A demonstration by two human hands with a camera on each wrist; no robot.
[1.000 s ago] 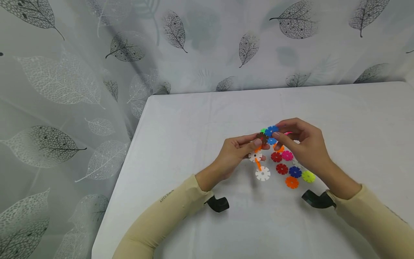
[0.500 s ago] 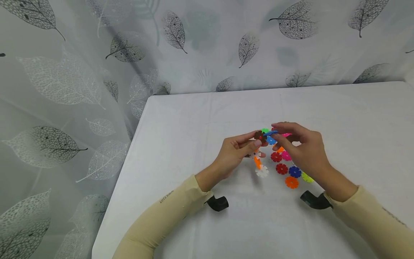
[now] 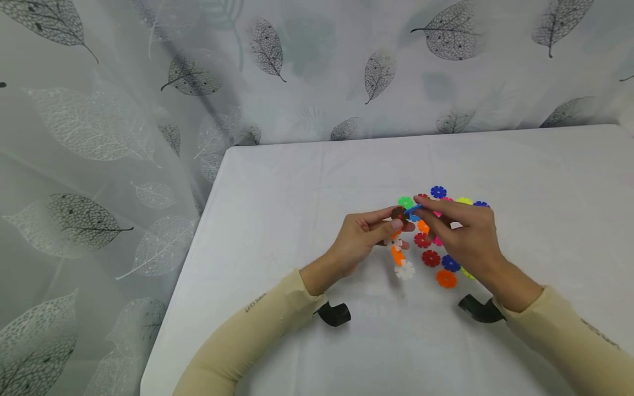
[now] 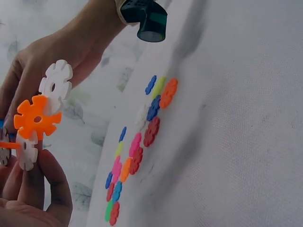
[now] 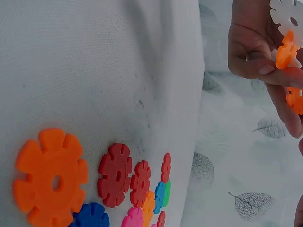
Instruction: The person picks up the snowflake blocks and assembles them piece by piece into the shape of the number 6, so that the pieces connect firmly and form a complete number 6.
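In the head view my left hand [image 3: 359, 242] grips a chain of notched plastic flower discs near its top, where a brown disc [image 3: 398, 213] sits. Below hang orange and white ones, ending in a white disc [image 3: 406, 271]. A blue disc [image 3: 414, 208], seen edge-on, is pinched between thumb and fingers of my right hand [image 3: 473, 236]. Its edge meets the brown disc; whether the slots are joined I cannot tell. In the left wrist view an orange disc [image 4: 28, 116] slots into a white one [image 4: 59, 72]. The right wrist view shows the chain's orange disc [image 5: 283, 56] beside the left-hand fingers.
Loose flower discs lie on the white table [image 3: 297, 192] under and beyond my right hand, among them an orange one [image 3: 442, 280], a red one [image 3: 427, 258] and a green one [image 3: 405, 202]. Black curved pieces [image 3: 334, 315] stick out at both sleeves. A leaf-patterned curtain [image 3: 317, 66] hangs behind.
The blue disc has turned from face-on to edge-on against the brown disc. My right hand has shifted slightly down and left, uncovering blue and yellow discs behind it. The chain's lower end swings slightly.
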